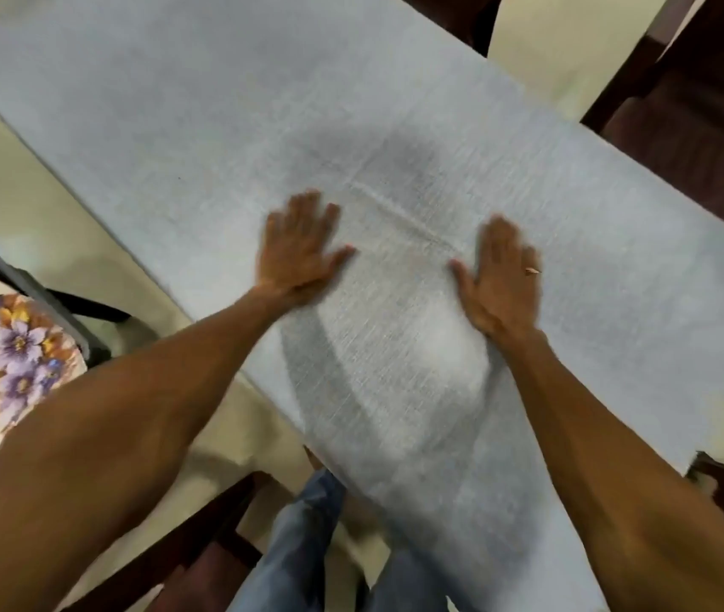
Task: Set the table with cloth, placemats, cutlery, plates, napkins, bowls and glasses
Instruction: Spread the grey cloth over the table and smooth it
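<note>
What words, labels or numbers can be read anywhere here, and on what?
None can be read.
The tablecloth under both hands is plain grey weave with no print.
The flowered cloth at the left edge shows only blossoms.
The ring on the right hand is too blurred to tell.

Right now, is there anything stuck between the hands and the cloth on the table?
Nothing visible is. The left hand and the right hand both lie flat, fingers spread, straight on the pale blue-grey woven tablecloth. A crease runs across the cloth between and just beyond them. The picture is blurred.
</note>
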